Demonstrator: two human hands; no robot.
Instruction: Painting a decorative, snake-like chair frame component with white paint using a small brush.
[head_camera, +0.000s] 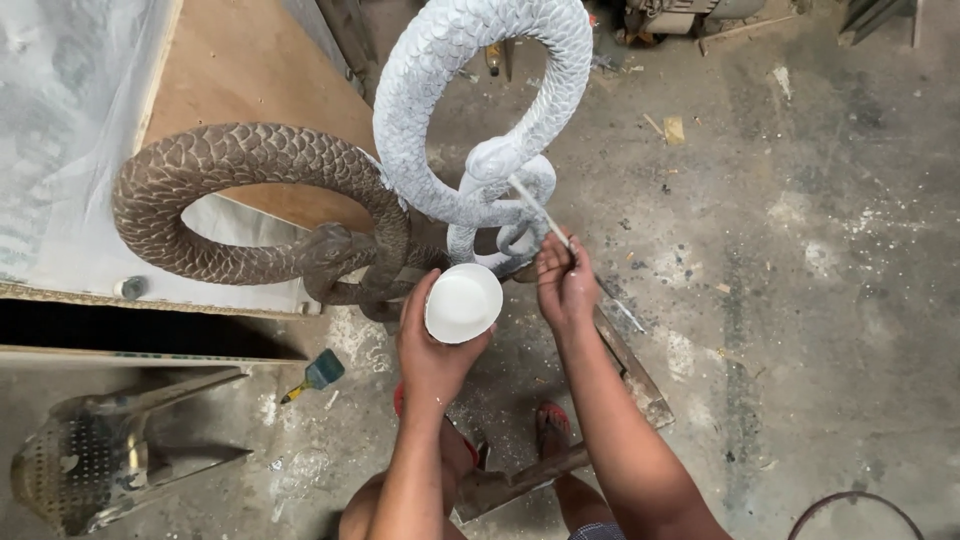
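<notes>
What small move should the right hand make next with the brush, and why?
Probably dip the brush into the white cup. The right hand holds the brush tip against the pale grey snake sculpture, and the left hand holds the cup of white paint close beside it.

White snake (470, 110) top cut off by edge. Brush (538, 208) tip hidden behind snake. Metal ring (858, 502) cut off at bottom corner.

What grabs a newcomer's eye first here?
Two coiled, scaly snake sculptures: a grey-white snake top centre and a brown snake on the left. Just below them, the left hand holds a small white cup, while the right hand holds a thin brush against the grey-white snake's head.
</notes>
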